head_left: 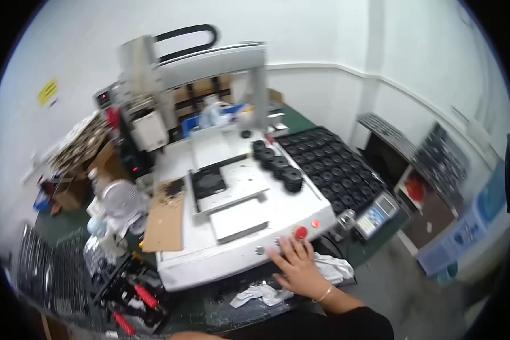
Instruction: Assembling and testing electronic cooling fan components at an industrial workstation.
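Observation:
My right hand (299, 269) lies on the front panel of a white desktop gantry machine (187, 272), its fingers stretched out. The fingertips reach the row of buttons, just below a red mushroom knob (300, 232). A silver button (259, 250) shows left of the fingers; one fingertip covers part of another. Of my left arm only a strip of skin shows at the lower edge, and the hand is out of view. On the machine bed sit a black square part (208, 181) in a metal fixture, a white block (239, 221) and stacks of black round parts (292, 180).
Right of the machine lie a tray of black round parts (328, 164) and a handheld control pad (375, 215). Crumpled white cloth (260, 295) is by my wrist. Cardboard (163, 226) lies at the bed's left, near red-handled tools (146, 296). The machine's head (150, 129) hangs at upper left.

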